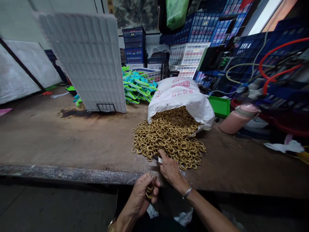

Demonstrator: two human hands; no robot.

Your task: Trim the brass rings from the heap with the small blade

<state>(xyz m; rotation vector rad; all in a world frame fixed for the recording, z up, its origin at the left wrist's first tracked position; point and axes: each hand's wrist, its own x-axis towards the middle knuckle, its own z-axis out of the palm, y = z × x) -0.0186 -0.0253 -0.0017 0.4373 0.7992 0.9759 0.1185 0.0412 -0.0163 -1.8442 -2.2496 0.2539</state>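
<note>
A heap of brass-coloured rings [166, 138] spills onto the table from the mouth of a white woven sack [178, 93]. My left hand [142, 193] is closed around a few brass rings [149, 192], just off the table's front edge. At the near side of the heap, my right hand [170, 169] grips a small knife [158, 159], its dark blade pointing left and a pale part showing by the fingers. Its index finger reaches forward to the nearest rings. The rest of the knife is hidden in the hand.
A tall white ribbed panel [84, 64] stands at the left of the brown table [60, 138]. Behind it lie green and blue plastic pieces [138, 85]. A pink bottle [238, 118] and a green tray [219, 106] are at the right. Stacked crates [190, 53] fill the back.
</note>
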